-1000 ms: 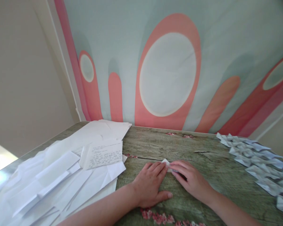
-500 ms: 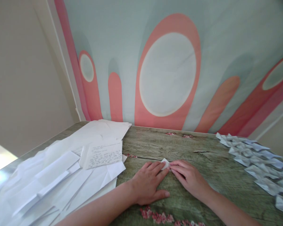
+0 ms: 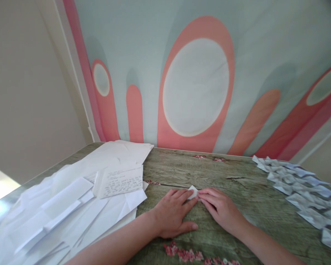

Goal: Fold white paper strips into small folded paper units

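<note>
A small folded piece of white paper lies on the wood-patterned table, partly covered by my fingers. My left hand rests flat on the table with its fingers stretched out, the fingertips pressing the paper's left and near side. From the right, my right hand pinches the paper's right corner between thumb and fingers. The two hands' fingertips almost meet there. How the paper is folded underneath the fingers is hidden.
Loose white sheets and folded strips spread over the table's left side, with a handwritten sheet on top. Rows of folded white paper pieces lie at the right. A patterned curtain or wall covering rises behind the table.
Both hands keep almost the same place on the paper; only a very slight shift of the fingers shows.
</note>
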Tool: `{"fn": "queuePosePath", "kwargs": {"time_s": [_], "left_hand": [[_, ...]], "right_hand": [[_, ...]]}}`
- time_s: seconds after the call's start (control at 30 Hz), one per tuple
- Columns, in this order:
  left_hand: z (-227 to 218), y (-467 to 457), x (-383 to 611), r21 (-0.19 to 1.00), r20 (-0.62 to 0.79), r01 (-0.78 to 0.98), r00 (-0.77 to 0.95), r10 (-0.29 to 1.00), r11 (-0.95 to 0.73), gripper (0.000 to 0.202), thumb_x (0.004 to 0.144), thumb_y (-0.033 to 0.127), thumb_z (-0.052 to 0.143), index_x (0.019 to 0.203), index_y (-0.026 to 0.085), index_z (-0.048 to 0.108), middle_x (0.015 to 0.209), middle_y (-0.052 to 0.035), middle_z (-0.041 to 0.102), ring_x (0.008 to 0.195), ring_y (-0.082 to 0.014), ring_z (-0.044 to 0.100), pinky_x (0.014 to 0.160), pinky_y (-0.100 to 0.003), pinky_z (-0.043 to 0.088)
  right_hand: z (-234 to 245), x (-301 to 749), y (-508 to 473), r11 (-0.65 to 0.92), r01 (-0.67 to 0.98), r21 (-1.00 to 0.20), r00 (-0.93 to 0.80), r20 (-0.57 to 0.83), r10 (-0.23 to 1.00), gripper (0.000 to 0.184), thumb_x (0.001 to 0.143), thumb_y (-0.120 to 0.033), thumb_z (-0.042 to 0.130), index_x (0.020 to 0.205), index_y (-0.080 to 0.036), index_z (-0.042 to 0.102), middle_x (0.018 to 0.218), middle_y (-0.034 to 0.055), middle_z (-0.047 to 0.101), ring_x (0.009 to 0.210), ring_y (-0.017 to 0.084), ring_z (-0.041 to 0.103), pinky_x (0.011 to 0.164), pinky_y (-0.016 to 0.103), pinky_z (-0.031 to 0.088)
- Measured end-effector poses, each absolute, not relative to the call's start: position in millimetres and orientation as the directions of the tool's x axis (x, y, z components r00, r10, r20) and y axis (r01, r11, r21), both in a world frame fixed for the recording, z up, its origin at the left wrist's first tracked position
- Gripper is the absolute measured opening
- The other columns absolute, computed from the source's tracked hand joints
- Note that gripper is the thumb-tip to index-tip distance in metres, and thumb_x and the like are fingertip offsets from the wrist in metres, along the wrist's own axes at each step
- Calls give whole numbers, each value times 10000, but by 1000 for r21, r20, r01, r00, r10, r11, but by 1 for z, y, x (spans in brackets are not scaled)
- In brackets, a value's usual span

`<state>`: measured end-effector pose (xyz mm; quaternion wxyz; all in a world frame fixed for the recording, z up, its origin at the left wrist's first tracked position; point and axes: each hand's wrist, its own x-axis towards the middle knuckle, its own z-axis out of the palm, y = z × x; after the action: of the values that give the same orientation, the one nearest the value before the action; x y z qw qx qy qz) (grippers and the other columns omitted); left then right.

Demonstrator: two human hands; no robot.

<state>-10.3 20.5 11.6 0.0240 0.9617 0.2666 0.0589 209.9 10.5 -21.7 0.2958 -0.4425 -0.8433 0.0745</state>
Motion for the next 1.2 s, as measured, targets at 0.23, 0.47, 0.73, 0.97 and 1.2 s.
{"fn": "queuePosePath", "kwargs": {"time_s": [0.23, 0.47, 0.73, 0.97, 1.2], "left_hand": [[11, 21, -10, 76, 100, 516, 848, 521, -854, 650, 869, 607, 293, 1371, 194, 296, 1401, -105, 339, 1250, -266, 316, 1005, -395, 253], [10, 21, -10, 85, 100, 517, 846, 524, -852, 649, 873, 604, 283, 1369, 186, 296, 1408, -101, 329, 1254, -262, 311, 1014, -394, 248], [10, 21, -10, 102, 104, 534, 833, 543, -839, 646, 868, 607, 301, 1369, 200, 297, 1394, -99, 347, 1242, -268, 328, 1005, -401, 255], [8, 24, -10, 112, 111, 546, 823, 557, -830, 648, 871, 614, 277, 1375, 207, 290, 1406, -98, 335, 1253, -271, 317, 1006, -405, 251], [8, 25, -9, 108, 93, 550, 824, 559, -828, 665, 866, 629, 264, 1381, 209, 276, 1408, -97, 334, 1257, -270, 313, 1013, -413, 241]], "right_hand": [[-23, 211, 11, 610, 702, -368, -439, 450, 777, 272, 901, -192, 420, 1068, -257, 625, 968, 53, 642, 898, 191, 592, 799, 343, 477], [-24, 212, 9, 606, 730, -317, -455, 437, 776, 301, 893, -163, 420, 1117, -257, 598, 1012, 53, 636, 937, 198, 579, 830, 366, 470], [-25, 216, 6, 661, 748, -60, -560, 479, 676, 398, 774, -29, 428, 1073, -199, 627, 1185, 90, 573, 1131, 251, 474, 941, 471, 394], [-23, 210, 5, 657, 754, -22, -559, 505, 658, 387, 781, -26, 419, 1072, -175, 627, 1139, 92, 609, 1118, 236, 484, 932, 442, 402], [-28, 209, 6, 661, 750, -23, -549, 536, 641, 347, 799, -40, 420, 1051, -150, 632, 1081, 91, 625, 1079, 228, 496, 916, 425, 408]]}}
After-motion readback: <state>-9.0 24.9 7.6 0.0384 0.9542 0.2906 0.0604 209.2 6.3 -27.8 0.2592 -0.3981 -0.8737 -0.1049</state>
